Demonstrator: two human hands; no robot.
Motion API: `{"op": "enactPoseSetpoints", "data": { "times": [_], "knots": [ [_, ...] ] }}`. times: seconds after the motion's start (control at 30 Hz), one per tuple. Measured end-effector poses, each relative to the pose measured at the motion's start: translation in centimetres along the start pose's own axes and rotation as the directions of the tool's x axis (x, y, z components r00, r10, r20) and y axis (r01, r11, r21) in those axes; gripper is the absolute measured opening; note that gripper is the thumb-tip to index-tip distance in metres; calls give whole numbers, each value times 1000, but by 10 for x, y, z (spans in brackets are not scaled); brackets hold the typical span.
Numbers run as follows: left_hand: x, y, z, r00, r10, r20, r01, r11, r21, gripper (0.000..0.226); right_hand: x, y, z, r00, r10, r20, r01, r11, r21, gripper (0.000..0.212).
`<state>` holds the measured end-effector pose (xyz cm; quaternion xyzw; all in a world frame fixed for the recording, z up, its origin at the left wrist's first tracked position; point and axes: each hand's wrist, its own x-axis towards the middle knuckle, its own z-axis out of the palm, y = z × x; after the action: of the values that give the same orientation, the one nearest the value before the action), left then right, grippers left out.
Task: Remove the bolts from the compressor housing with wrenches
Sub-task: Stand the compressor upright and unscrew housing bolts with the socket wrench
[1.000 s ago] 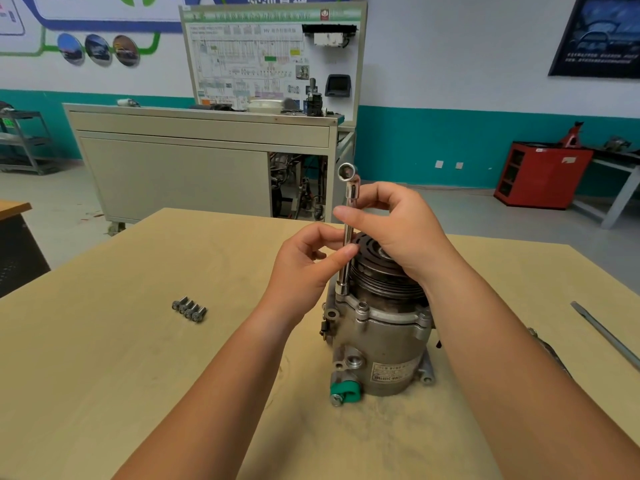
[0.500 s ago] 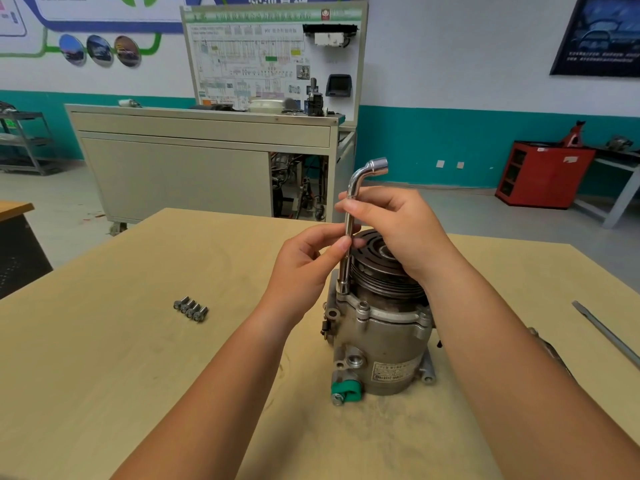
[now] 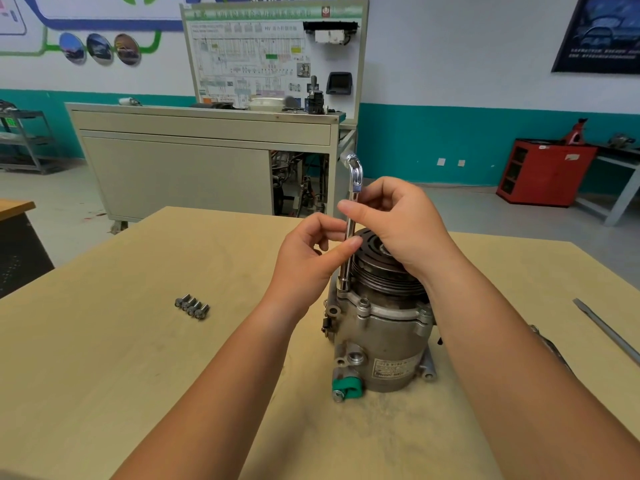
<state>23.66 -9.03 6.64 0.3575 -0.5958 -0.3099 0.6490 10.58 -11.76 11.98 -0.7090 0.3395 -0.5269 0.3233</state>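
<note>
The left hand pinched the upright shaft of the L-shaped chrome socket wrench between thumb and fingertips. The right hand pinched the same shaft higher up, just below its bend. The wrench's long axis ran nearly vertical, straight down from both hands. Its socket end sat on the left rim of the grey cast-metal compressor housing, probably over a bolt hidden inside; the left hand was nearer that joint. Another silver flange bolt sat just right of the socket. The housing stood on end near the middle of the pale wooden table. Four loose silver bolts lay in a row toward the left edge, in no container.
</note>
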Motion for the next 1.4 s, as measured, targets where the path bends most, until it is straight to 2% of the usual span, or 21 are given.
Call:
{"op": "enactPoseSetpoints", "data": {
  "times": [0.13, 0.27, 0.37, 0.5, 0.6, 0.87, 1.1, 1.3, 1.4],
  "knots": [
    [-3, -3, -5, 1000, -16, 2, 17, 999, -47, 15, -2, 0, -1, 1000, -12, -10, 12, 1000, -2, 10],
    [-5, -1, -8, 996, -11, 87, 12, 1000, -9, 18, -1, 0, -1, 1000, 17, 20, -16, 1000, -20, 5],
    [-6, 2, -9, 992, -14, 124, 16, 1000, -21, 16, -1, -2, 1, 1000, 10, 20, -9, 1000, -30, 10],
    [-3, 1, -9, 997, -8, 71, 8, 1000, -3, 11, -3, -6, 6, 999, -14, 31, 16, 998, -54, 20],
    [0, 0, -8, 999, -8, 46, 8, 1000, 5, 20, -2, -5, 7, 1000, -15, -4, 15, 994, -107, 23],
    [-1, 3, -9, 995, -37, 91, 37, 999, 4, 11, -3, -3, 4, 999, -21, -42, 18, 997, -74, 19],
    [-3, 7, -10, 983, -14, 181, 13, 1000, 6, 23, -5, -7, 2, 999, -34, 30, 34, 999, 3, 10],
    [0, 2, -9, 998, -23, 65, 23, 1000, 0, 12, -2, -3, 3, 1000, -11, 15, 11, 1000, -28, 13],
    [2, 1, -7, 999, -28, 35, 28, 1000, -11, 16, -2, -3, 3, 1000, -10, 13, 10, 999, -31, 18]
  ]
}}
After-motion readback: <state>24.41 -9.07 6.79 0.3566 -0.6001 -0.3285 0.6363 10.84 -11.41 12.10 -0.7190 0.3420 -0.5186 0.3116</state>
